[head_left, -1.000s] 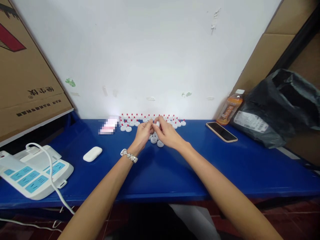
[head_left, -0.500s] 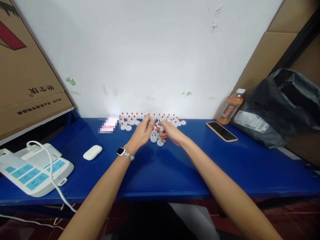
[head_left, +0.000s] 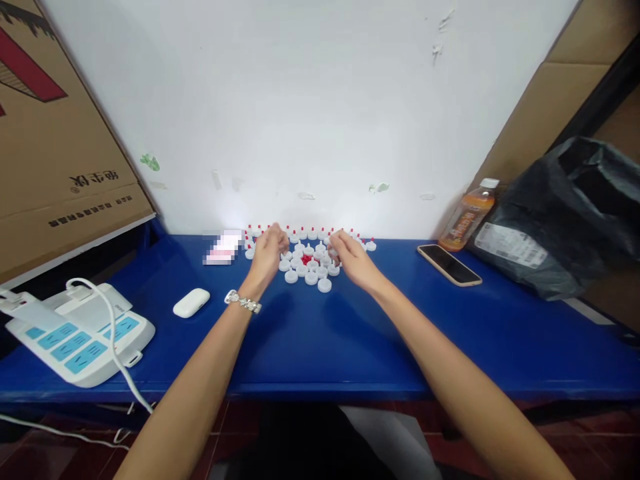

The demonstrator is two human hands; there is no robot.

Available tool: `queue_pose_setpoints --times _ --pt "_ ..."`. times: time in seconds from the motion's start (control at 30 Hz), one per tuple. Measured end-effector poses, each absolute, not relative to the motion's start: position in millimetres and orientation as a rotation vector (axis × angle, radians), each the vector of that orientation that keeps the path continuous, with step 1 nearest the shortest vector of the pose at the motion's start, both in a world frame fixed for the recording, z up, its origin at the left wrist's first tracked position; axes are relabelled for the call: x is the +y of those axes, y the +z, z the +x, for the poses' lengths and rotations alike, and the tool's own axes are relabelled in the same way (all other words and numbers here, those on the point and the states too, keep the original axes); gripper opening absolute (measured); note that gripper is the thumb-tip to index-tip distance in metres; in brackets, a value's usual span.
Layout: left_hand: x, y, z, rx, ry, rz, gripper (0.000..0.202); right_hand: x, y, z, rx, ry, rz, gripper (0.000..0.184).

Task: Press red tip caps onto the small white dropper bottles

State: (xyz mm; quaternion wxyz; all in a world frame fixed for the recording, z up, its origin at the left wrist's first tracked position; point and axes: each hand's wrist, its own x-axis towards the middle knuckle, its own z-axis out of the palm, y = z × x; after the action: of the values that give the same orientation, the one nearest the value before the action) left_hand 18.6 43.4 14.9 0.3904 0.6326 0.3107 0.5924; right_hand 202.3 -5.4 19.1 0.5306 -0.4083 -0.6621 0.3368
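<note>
Both my hands are over a spread of white nozzle caps on the blue table [head_left: 310, 340]. My left hand [head_left: 269, 253] is closed at the left side of the group, its fingers curled; anything in them is hidden. At the right side my right hand [head_left: 349, 259] is closed too, fingertips bent together close to the caps, and what they pinch is too small to make out. Between the hands lie bare white caps [head_left: 311, 278] around a small heap of red tips [head_left: 306, 259]. Behind stand white caps with red tips fitted [head_left: 313, 233], along the wall.
On the left are a white power strip [head_left: 83, 340] with a cable and a white earphone case [head_left: 191, 303]. A phone [head_left: 449, 264], an orange drink bottle [head_left: 467, 217] and a black plastic bag [head_left: 545, 220] are on the right. Cardboard [head_left: 75, 147] leans at the left.
My hands have moved apart from their meeting point over the caps, uncovering the red heap. The white cap with a red tip in my right hand is no longer visible there. The view shifted slightly.
</note>
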Motion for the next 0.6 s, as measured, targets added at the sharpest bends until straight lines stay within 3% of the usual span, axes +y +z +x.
queue_pose_setpoints --times 0.33,0.5,0.6 --pt "58 1 23 1.038 1.295 2.151 0.017 2 16 218 -1.638 0.700 -1.069 0.034" --pt "66 -1 21 1.160 1.156 2.339 0.021 8 14 235 -1.601 0.330 -1.290 0.030" --pt "64 0 17 1.184 1.147 2.331 0.026 8 14 243 -1.682 0.372 -1.380 0.028"
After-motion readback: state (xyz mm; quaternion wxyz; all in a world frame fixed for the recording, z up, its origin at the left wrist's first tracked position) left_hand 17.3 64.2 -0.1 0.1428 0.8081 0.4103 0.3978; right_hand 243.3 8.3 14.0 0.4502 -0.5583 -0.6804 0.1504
